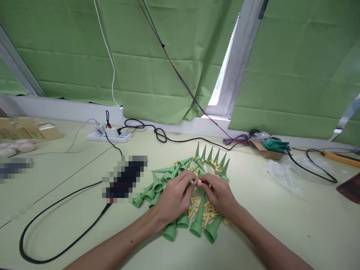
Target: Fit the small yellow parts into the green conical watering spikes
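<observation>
And here, at the centre of the frame, the two bare hands are held close together, fingertips almost meeting. By the right hand (221, 191) a small yellow plastic fitting (199, 181) is pinched; by the left hand (174, 193) a slim piece of green plastic (191, 182) appears to be gripped, though most of it is hidden, and whether the two are joined cannot be told. Just below, loose yellow fittings (207, 219) are strewn across the pale table (281, 228), flanked by hollow green plastic cones (196, 228) with wide collars. Right of centre, a row of upright green cones (210, 154) is lined up, points skyward.

Handling, then: both materials are likely to be found light and stiff, perhaps slightly slippery under the fingertips. The yellow fitting is probably best taken by its thicker barrel, as thin stems could be snapped; a cone is better grasped at its collar than at its tapering point.
</observation>
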Action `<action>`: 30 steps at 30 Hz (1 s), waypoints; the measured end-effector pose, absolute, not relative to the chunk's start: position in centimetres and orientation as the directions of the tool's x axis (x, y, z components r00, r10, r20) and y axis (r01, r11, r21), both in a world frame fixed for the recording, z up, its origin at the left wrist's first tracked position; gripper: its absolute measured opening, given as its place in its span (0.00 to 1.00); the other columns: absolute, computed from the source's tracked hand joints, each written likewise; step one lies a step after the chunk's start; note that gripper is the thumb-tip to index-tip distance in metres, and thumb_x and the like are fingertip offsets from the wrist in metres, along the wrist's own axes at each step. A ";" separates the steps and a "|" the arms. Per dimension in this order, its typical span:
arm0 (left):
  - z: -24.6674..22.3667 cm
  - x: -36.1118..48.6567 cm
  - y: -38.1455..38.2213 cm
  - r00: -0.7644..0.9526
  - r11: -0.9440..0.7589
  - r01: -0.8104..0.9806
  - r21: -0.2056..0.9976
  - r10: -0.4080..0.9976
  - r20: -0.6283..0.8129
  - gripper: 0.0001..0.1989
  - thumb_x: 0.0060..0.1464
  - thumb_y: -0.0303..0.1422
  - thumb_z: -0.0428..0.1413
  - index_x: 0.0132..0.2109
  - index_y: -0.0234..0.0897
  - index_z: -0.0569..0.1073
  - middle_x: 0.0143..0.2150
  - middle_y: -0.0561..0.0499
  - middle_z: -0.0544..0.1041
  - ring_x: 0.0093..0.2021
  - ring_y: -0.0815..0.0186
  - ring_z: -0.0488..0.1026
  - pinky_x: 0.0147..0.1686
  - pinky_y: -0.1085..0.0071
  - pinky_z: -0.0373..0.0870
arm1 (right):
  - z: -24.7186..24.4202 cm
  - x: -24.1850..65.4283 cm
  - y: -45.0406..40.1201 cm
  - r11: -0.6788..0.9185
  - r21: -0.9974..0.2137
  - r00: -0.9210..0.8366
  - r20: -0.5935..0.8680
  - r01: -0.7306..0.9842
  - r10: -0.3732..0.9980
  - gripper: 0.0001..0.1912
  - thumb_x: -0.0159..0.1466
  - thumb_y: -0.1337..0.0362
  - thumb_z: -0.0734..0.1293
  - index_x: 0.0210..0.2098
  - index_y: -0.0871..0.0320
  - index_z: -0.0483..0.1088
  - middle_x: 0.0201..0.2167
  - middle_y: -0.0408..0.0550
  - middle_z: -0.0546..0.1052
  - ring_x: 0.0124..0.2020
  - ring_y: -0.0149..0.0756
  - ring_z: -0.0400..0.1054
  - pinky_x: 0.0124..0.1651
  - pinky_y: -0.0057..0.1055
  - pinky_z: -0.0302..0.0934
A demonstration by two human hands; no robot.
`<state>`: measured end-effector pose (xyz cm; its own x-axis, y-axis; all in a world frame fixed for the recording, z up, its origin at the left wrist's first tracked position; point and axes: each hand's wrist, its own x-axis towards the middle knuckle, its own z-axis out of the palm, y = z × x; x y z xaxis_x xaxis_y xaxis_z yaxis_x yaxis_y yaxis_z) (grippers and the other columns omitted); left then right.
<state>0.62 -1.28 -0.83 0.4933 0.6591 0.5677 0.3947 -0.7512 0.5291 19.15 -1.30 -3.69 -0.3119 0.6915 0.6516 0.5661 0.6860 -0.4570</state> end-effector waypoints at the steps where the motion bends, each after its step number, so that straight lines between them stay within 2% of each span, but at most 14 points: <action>1: -0.8 0.6 -1.2 0.493 -0.752 0.394 0.529 0.659 0.568 0.07 0.64 0.23 0.46 0.42 0.37 0.67 0.38 0.51 0.70 0.36 0.68 0.68 0.36 0.72 0.65 | -3.7 19.1 -1.3 0.685 -0.456 -0.307 0.655 0.568 0.690 0.05 0.70 0.65 0.60 0.39 0.57 0.68 0.31 0.45 0.74 0.29 0.33 0.67 0.32 0.28 0.58; 7: -0.7 0.7 -1.1 0.479 -0.757 0.386 0.527 0.653 0.587 0.07 0.65 0.23 0.45 0.43 0.38 0.66 0.39 0.51 0.70 0.37 0.68 0.68 0.37 0.72 0.65 | -3.6 19.0 -1.4 0.698 -0.457 -0.302 0.671 0.551 0.677 0.08 0.69 0.67 0.61 0.47 0.56 0.66 0.39 0.49 0.74 0.32 0.33 0.68 0.33 0.28 0.61; 9: -0.7 0.7 -1.1 0.479 -0.756 0.385 0.529 0.654 0.586 0.07 0.65 0.24 0.45 0.43 0.38 0.67 0.39 0.51 0.70 0.37 0.68 0.68 0.37 0.72 0.65 | -3.7 19.0 -1.3 0.709 -0.441 -0.302 0.687 0.550 0.661 0.07 0.69 0.68 0.60 0.45 0.56 0.66 0.38 0.49 0.74 0.35 0.35 0.69 0.34 0.28 0.62; 14: -0.7 0.7 -1.2 0.485 -0.748 0.382 0.542 0.662 0.572 0.07 0.65 0.25 0.46 0.44 0.38 0.67 0.40 0.51 0.70 0.38 0.68 0.68 0.37 0.72 0.65 | -3.9 19.2 -1.2 0.712 -0.418 -0.299 0.701 0.564 0.648 0.06 0.69 0.68 0.59 0.43 0.56 0.67 0.35 0.48 0.74 0.33 0.35 0.69 0.33 0.29 0.60; 19: -0.8 0.7 -1.2 0.493 -0.718 0.399 0.571 0.692 0.527 0.06 0.65 0.28 0.47 0.45 0.38 0.68 0.40 0.51 0.70 0.33 0.69 0.67 0.28 0.73 0.64 | -3.8 19.2 -1.2 0.713 -0.426 -0.308 0.691 0.557 0.654 0.06 0.70 0.68 0.59 0.42 0.56 0.67 0.34 0.47 0.74 0.32 0.34 0.69 0.33 0.29 0.60; 24: -0.7 0.8 -1.1 0.494 -0.736 0.395 0.549 0.675 0.549 0.07 0.65 0.27 0.46 0.43 0.38 0.68 0.40 0.50 0.70 0.37 0.67 0.68 0.35 0.71 0.67 | -3.8 19.3 -1.3 0.704 -0.424 -0.314 0.680 0.569 0.663 0.06 0.70 0.67 0.59 0.41 0.57 0.67 0.32 0.46 0.74 0.30 0.34 0.68 0.32 0.28 0.59; 30: -0.7 0.8 -1.2 0.494 -0.738 0.393 0.548 0.672 0.551 0.07 0.65 0.26 0.45 0.43 0.38 0.67 0.40 0.49 0.71 0.37 0.66 0.69 0.35 0.70 0.67 | -3.8 19.3 -1.3 0.693 -0.421 -0.323 0.663 0.586 0.676 0.07 0.70 0.66 0.59 0.39 0.57 0.68 0.31 0.47 0.74 0.30 0.33 0.68 0.33 0.28 0.59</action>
<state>0.76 -1.18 -0.74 0.4941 0.6724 0.5511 0.3930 -0.7382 0.5483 19.25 -1.26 -3.77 -0.3230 0.6757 0.6626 0.5856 0.6927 -0.4210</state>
